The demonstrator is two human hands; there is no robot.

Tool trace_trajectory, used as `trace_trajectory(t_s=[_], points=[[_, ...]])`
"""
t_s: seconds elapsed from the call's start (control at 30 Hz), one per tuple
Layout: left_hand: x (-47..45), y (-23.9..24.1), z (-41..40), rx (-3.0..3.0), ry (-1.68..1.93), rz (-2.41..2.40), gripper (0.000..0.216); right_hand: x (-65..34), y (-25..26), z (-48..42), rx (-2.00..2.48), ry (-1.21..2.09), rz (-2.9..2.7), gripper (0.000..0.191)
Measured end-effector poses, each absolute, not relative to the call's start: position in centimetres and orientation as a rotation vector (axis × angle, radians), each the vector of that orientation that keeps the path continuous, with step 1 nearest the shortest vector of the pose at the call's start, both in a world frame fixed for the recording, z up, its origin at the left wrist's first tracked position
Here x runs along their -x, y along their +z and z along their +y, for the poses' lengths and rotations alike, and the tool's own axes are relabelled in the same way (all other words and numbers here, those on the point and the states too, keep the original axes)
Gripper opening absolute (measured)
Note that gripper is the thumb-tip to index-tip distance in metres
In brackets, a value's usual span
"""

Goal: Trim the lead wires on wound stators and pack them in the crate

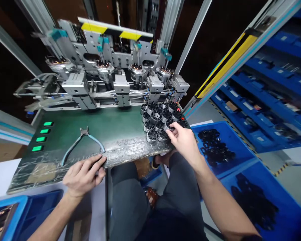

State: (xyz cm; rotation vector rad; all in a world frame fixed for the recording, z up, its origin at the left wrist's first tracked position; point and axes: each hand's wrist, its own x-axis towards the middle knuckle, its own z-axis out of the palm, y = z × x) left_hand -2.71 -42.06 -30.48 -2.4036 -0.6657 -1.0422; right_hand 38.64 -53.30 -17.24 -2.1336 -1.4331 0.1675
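My right hand is closed, thumb and fingers pinching a black-and-silver motor stator core at the near side of a stacked cluster. Several similar stator cores stand close together around it on the bench's right end. My left hand lies over the front edge of the green bench top, fingers stretched out and nothing held. Just beyond its fingertips are cutting pliers with light-blue handles, jaws pointing away from me and handles spread.
A winding machine with several copper-wound stations spans the bench's back. Four-button row aside, green lit buttons sit at left. Blue bins of black parts stand right; another blue bin is lower left. Blue shelving stands beyond.
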Motion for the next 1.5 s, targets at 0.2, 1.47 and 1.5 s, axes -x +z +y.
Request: trace_trajectory(t_s=[0.2,1.47,1.5], points=[[2.7,-30.6,-42.1,2.415,-1.025,-0.67,0.037,-39.5,-16.5,-55.1,2.023,0.291,-1.45,0.041],[1.2,-30.5,-46.9,2.622,-0.647,-0.813,0.056,-46.5,-28.5,-58.1,1.181,0.885,0.103,0.028],[1.3,-30.8,-47.2,2.619,-0.649,-0.83,0.059,-46.2,-28.5,-58.0,1.195,0.857,0.101,0.025]])
